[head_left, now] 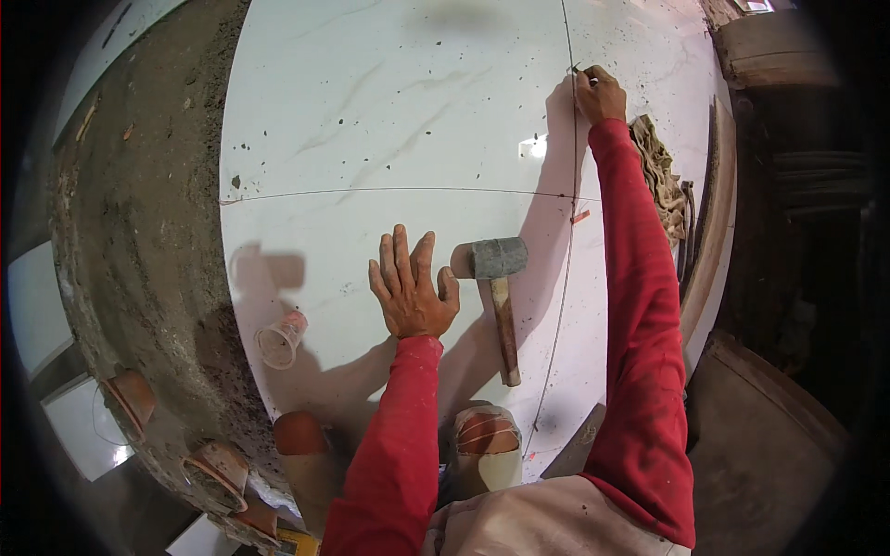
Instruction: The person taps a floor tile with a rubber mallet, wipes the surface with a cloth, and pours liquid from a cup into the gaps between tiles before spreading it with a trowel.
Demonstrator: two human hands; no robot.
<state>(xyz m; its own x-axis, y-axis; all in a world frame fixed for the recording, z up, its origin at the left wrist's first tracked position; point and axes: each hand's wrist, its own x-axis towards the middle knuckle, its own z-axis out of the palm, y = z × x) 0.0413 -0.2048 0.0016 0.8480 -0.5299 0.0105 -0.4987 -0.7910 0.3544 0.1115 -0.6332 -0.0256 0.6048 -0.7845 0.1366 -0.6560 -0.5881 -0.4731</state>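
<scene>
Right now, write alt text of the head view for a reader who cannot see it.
A person's right hand is at a seam between white tiles, the left hand spread beside a grey-headed mallet. A clear cup is to the left, a crumpled cloth to the right.

Bright light washes the white tiles (389, 120) across the middle of the frame, with a small hard glare (533, 146) right of upper centre and a pinkish cast toward the right, while the far right sinks into dimness. Light seems to come from the right, as the red right sleeve (638, 269) throws a long soft-edged shadow (547, 222) to its left. Fisheye distortion bows the tile edges, black vignetting swallows the corners, and blurred grey smudges (456, 13) sit at top centre and lower right of centre.
</scene>
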